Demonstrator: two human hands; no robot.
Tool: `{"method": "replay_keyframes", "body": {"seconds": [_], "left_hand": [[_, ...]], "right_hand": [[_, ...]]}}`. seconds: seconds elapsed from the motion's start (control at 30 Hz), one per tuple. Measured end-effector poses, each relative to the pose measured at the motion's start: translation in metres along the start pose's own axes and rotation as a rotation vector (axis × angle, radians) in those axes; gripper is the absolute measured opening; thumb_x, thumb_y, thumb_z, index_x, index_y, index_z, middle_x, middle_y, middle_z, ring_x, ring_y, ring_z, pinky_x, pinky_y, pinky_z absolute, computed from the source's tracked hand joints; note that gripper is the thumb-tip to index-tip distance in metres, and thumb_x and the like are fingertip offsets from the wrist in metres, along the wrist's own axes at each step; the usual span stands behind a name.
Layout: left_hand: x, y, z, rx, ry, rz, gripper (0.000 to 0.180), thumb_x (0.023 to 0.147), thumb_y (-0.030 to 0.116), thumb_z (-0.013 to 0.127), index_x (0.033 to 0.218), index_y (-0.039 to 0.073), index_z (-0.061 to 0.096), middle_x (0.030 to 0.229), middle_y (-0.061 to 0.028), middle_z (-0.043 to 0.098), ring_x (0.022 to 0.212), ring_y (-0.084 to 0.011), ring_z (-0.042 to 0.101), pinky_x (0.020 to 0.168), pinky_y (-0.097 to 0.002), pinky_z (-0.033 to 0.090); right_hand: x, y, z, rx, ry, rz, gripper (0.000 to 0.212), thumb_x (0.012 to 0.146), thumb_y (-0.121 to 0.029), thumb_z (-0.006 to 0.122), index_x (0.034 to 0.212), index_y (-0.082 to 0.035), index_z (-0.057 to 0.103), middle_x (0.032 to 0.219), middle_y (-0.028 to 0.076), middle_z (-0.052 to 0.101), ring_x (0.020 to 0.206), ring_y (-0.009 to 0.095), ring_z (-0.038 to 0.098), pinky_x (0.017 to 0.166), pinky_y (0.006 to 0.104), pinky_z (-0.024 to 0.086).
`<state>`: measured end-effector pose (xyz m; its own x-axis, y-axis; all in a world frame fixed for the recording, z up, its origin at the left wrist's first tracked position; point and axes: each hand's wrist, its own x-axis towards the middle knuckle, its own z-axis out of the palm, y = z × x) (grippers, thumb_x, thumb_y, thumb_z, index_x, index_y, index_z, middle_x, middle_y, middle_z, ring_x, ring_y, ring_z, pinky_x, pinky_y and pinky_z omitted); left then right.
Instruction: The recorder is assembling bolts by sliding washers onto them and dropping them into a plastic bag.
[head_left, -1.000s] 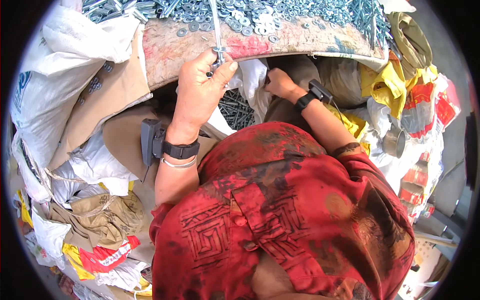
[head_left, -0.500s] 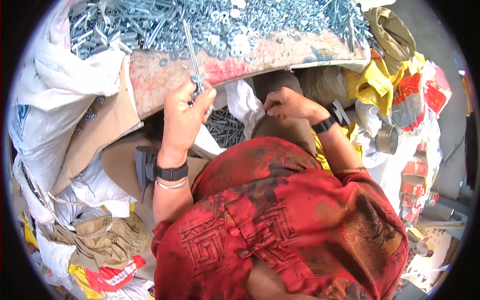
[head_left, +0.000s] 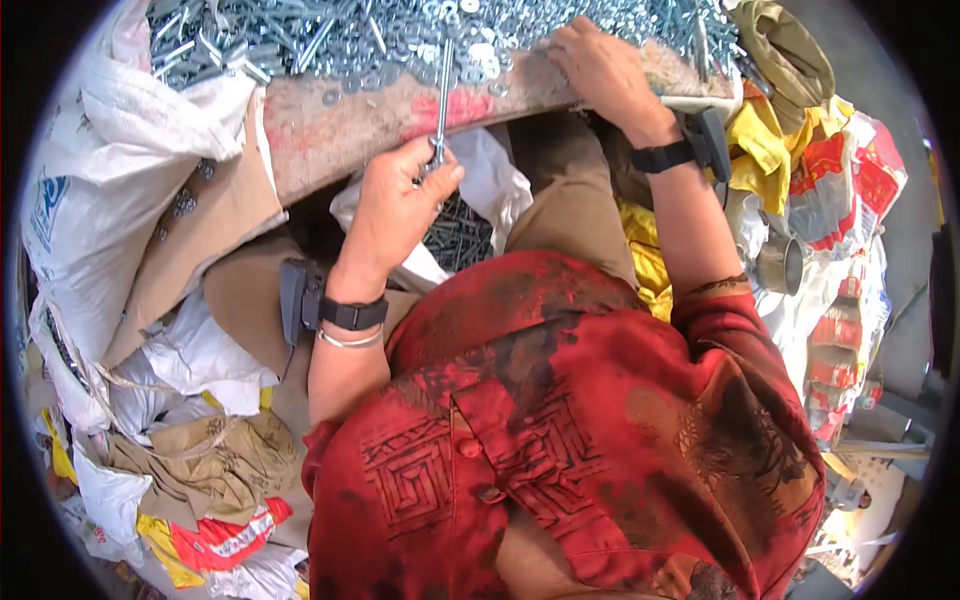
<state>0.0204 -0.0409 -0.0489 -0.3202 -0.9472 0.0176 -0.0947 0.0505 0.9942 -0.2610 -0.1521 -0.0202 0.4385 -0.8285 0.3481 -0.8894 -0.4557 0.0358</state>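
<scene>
My left hand is closed around the lower end of a long, silvery bolt. The bolt points upward and away from me, with small metal fittings near my thumb and forefinger. My right hand reaches to the near edge of a heap of loose washers and other small metal parts. Its fingers are bent and drawn together at the heap; whatever lies under the fingertips is hidden. Beneath the stained board that carries the heap, many dark metal pieces lie in a white bag.
A white woven sack and a bent cardboard sheet stand at the left. On the right are yellow and red plastic packaging, a metal cup and brown cloth. More crumpled sacks lie at lower left.
My right hand has gone from above my lap up to the edge of the heap. My left hand has shifted slightly right with the bolt, which now stands more upright.
</scene>
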Motion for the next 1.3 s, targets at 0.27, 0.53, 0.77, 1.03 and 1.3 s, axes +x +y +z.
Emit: {"method": "replay_keyframes", "body": {"seconds": [0.27,0.53,0.77,1.03,1.3], "left_hand": [[0.001,-0.004,0.000,0.006,-0.024,0.058,0.016,0.095,0.020,0.067,0.091,0.006,0.063,0.065,0.0079,0.050,0.056,-0.0003,0.043,0.049,-0.0194,0.033],[0.003,-0.017,0.003,0.061,-0.029,0.118,0.019,0.095,0.022,0.067,0.089,0.005,0.061,0.066,0.0076,0.050,0.058,-0.0008,0.042,0.051,-0.0208,0.033],[0.004,-0.010,0.006,0.100,-0.039,0.123,0.020,0.095,0.022,0.067,0.088,0.005,0.061,0.067,0.0072,0.050,0.061,-0.0019,0.043,0.053,-0.0225,0.035],[0.003,-0.004,0.006,0.219,-0.034,0.119,0.017,0.094,0.019,0.067,0.088,0.004,0.061,0.066,0.0040,0.048,0.061,-0.0050,0.042,0.055,-0.0258,0.037],[-0.003,0.018,0.013,0.313,-0.046,0.090,0.021,0.088,0.020,0.066,0.090,0.000,0.060,0.062,-0.0216,0.051,0.056,-0.0388,0.051,0.053,-0.0439,0.037]], "right_hand": [[-0.007,0.040,0.004,0.071,0.181,0.249,0.019,0.092,-0.024,0.060,0.101,-0.010,0.070,0.096,0.015,0.063,0.091,0.038,0.063,0.079,0.0462,0.050],[0.003,0.033,-0.008,0.030,-0.043,0.240,0.020,0.093,-0.024,0.057,0.101,-0.010,0.069,0.099,0.015,0.062,0.091,0.039,0.063,0.079,0.0475,0.049],[0.007,0.012,-0.016,-0.007,-0.117,0.172,0.020,0.093,-0.022,0.055,0.094,-0.003,0.062,0.098,0.020,0.060,0.089,0.042,0.062,0.076,0.0494,0.048],[0.013,0.002,-0.007,-0.185,-0.006,0.141,0.013,0.091,-0.011,0.050,0.091,-0.004,0.060,0.097,0.020,0.062,0.088,0.041,0.064,0.074,0.0473,0.051],[0.002,-0.076,-0.022,0.741,0.155,0.201,0.010,0.100,-0.009,0.053,0.097,-0.002,0.058,0.072,0.004,0.062,0.055,0.010,0.061,0.050,0.0259,0.047]]}}
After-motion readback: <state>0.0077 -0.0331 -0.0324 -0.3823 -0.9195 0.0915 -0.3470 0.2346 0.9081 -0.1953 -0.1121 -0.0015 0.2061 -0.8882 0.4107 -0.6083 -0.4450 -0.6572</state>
